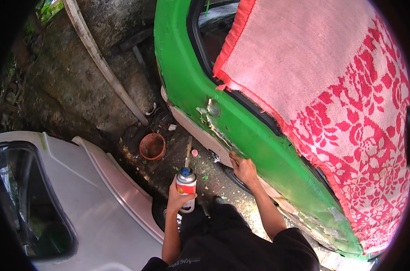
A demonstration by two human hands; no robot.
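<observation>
My left hand (pixel 176 198) is wrapped round an upright spray can (pixel 187 189) with a blue nozzle and a red and white label. To the right, my right hand (pixel 244 170) is closed against the lower side of a green car body (pixel 259 135). What its fingers hold, if anything, is too hidden to name. Just above and left of that hand, a damaged patch (pixel 214 118) shows chipped paint and pale filler. Below the green paint runs a bare beige panel (pixel 198 128).
A pink and red floral towel (pixel 322 90) drapes over the green car. At left stands a silver car (pixel 96 198). Between them lie a clay pot (pixel 152 147), a wooden-handled tool (pixel 188 151) and paint flakes. A long plank (pixel 101 58) leans by a stone wall (pixel 65 86).
</observation>
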